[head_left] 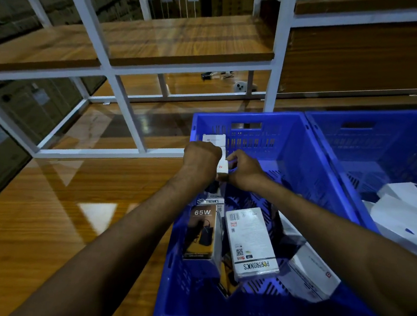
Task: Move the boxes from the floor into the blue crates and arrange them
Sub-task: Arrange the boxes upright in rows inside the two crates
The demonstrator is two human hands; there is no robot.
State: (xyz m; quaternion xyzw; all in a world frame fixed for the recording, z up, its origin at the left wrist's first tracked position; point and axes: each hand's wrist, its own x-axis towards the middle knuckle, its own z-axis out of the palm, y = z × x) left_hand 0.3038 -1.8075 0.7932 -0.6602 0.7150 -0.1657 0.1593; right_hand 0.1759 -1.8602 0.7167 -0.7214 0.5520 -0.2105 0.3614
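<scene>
A blue crate [290, 140] stands in front of me on the wooden floor. Both hands reach into its far left corner. My left hand [201, 157] and my right hand [245, 170] grip a white box [215, 141] that stands upright against the crate's left wall. Nearer to me in the crate lie a dark "65W" box [201, 233], a white box with a barcode [250, 243] and another white box [311, 272]. A second blue crate [382, 139] to the right holds several white boxes [405, 215].
A white metal rack [121, 98] with wooden shelves [183, 40] rises behind and left of the crates. Small objects [239, 86] lie on the floor under the rack. Glossy wooden floor [56, 219] spreads to the left.
</scene>
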